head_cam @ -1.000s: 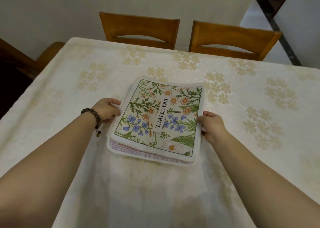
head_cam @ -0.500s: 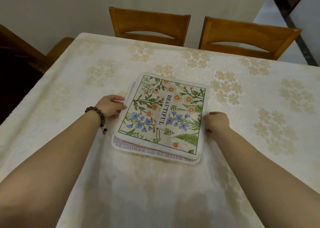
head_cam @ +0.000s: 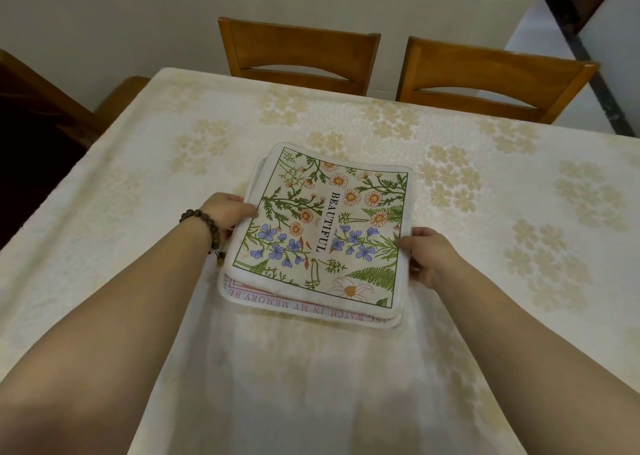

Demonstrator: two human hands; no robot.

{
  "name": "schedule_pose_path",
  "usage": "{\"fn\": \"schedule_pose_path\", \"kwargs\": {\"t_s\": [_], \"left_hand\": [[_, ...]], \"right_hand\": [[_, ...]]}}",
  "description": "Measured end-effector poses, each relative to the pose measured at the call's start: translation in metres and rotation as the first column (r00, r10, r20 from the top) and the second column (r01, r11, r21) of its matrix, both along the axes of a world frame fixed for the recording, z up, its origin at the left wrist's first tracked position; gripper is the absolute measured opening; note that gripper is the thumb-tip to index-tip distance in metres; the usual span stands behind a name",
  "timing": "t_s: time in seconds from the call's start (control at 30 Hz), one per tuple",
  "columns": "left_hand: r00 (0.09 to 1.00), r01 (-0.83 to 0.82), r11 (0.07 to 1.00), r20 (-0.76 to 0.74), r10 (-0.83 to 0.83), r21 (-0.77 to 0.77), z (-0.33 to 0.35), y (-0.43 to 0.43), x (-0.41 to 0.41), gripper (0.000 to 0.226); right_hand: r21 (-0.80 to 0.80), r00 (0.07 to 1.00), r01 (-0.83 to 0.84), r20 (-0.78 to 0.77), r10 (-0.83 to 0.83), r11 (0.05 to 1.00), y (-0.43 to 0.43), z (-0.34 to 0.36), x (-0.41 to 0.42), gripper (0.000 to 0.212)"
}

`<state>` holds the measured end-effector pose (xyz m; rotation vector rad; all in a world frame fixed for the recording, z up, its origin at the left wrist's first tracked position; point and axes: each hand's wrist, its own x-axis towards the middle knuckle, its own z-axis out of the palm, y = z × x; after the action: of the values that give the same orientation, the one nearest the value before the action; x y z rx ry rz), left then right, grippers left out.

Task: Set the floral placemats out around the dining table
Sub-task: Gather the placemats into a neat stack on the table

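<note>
A stack of square floral placemats [head_cam: 322,233] lies in the middle of the dining table [head_cam: 485,246]. The top mat shows daisies, blue flowers, ferns and the word BEAUTIFUL; a mat with pink lettering peeks out below it. My left hand [head_cam: 228,212], with a bead bracelet at the wrist, grips the stack's left edge, thumb on top. My right hand [head_cam: 426,253] grips the right edge of the top mat, thumb over its border. How many mats each hand holds is hidden.
A cream tablecloth with pale gold flower clusters covers the table. Two wooden chairs [head_cam: 301,56] [head_cam: 491,77] stand at the far side against a white wall. Another dark wooden chair [head_cam: 41,108] sits at the left end. A doorway opens at the far right.
My right hand has moved from beside the stack onto its right edge, thumb now on the top mat. My left hand keeps its grip. The view has shifted slightly.
</note>
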<state>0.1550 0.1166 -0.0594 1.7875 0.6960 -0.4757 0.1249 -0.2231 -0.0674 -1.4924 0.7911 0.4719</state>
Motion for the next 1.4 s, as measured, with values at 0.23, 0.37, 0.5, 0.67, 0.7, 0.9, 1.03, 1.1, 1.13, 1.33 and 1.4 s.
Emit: {"fn": "schedule_pose_path", "kwargs": {"t_s": [0.23,0.37,0.5,0.67,0.7,0.9,1.03,1.1,1.13,1.33,1.4], "left_hand": [[0.998,-0.059,0.998,0.022,0.059,-0.027,0.023,0.002,-0.023,0.026],[0.993,-0.105,0.994,0.045,0.106,-0.027,0.037,-0.003,-0.045,0.026],[0.992,-0.115,0.993,0.058,0.117,-0.031,0.054,-0.016,-0.073,0.025],[0.990,-0.103,0.994,0.089,0.107,-0.043,0.079,-0.036,-0.113,0.022],[0.991,-0.098,0.994,0.091,0.102,-0.049,0.083,-0.040,-0.121,0.021],[0.991,-0.065,0.998,0.112,0.067,-0.025,0.100,-0.054,-0.168,0.015],[0.988,-0.090,0.996,0.123,0.091,-0.019,0.110,-0.056,-0.200,0.018],[0.986,-0.101,0.995,0.131,0.100,-0.002,0.115,-0.055,-0.217,0.015],[0.985,-0.108,0.994,0.134,0.106,0.007,0.117,-0.054,-0.226,0.013],[0.977,-0.169,0.985,0.137,0.161,0.045,0.126,-0.051,-0.287,0.015],[0.976,-0.182,0.982,0.133,0.174,0.049,0.128,-0.048,-0.304,0.016]], "right_hand": [[0.014,0.998,-0.022,0.060,0.021,1.000,-0.002,0.031,-0.004,0.017],[0.003,0.994,-0.036,0.103,0.036,0.999,-0.006,0.054,-0.016,0.019],[-0.022,0.991,-0.057,0.123,0.059,0.998,-0.015,0.077,-0.041,0.018],[-0.048,0.990,-0.043,0.135,0.049,0.998,-0.031,0.101,-0.086,0.018],[-0.049,0.990,-0.040,0.136,0.046,0.998,-0.035,0.105,-0.096,0.018],[-0.043,0.988,-0.031,0.152,0.038,0.999,-0.051,0.120,-0.148,0.017],[-0.039,0.984,-0.052,0.166,0.058,0.998,-0.054,0.124,-0.174,0.018],[-0.034,0.984,-0.062,0.164,0.067,0.997,-0.052,0.125,-0.185,0.018],[-0.031,0.984,-0.071,0.162,0.075,0.997,-0.051,0.125,-0.190,0.017],[-0.030,0.975,-0.145,0.163,0.148,0.989,-0.046,0.125,-0.220,0.016],[-0.023,0.973,-0.166,0.157,0.167,0.986,-0.044,0.124,-0.231,0.016]]}}
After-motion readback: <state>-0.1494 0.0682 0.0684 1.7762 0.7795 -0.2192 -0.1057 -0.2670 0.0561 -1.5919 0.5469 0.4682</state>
